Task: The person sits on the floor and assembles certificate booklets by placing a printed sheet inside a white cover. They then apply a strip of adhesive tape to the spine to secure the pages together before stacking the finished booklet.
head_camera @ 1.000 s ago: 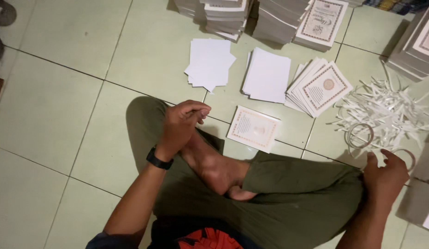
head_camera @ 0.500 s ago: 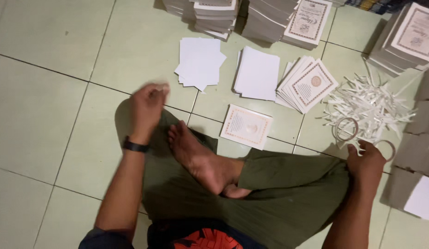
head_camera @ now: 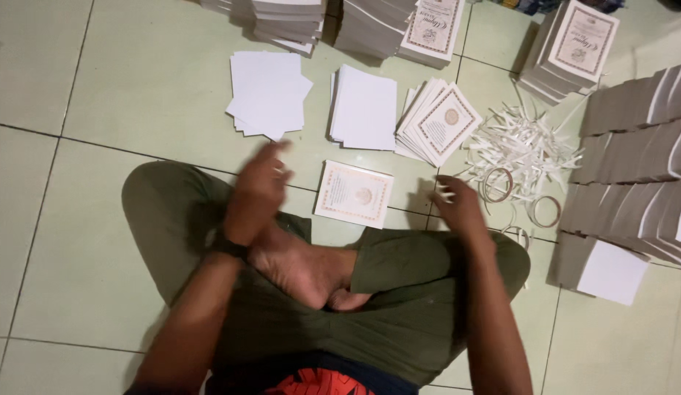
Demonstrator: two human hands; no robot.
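Printed card (head_camera: 354, 194) lying on floor (head_camera: 99, 88) between both hands. Left hand (head_camera: 256, 192) hovering, blurred, fingers loosely apart, empty; right hand (head_camera: 461, 208) likewise spread. Fanned cards (head_camera: 437, 121), blank sheets (head_camera: 362, 108) waiting; most seemingly remaining.

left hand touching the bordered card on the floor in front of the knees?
Apart. The head view shows bare green tile between the left hand and the bordered card; the hand is motion-blurred, above the knee.

Blank white sheets (head_camera: 269, 91) fanned on green tiled floor (head_camera: 121, 88); neat white stack (head_camera: 364, 108) beside; tall booklet stacks (head_camera: 633, 153) right.
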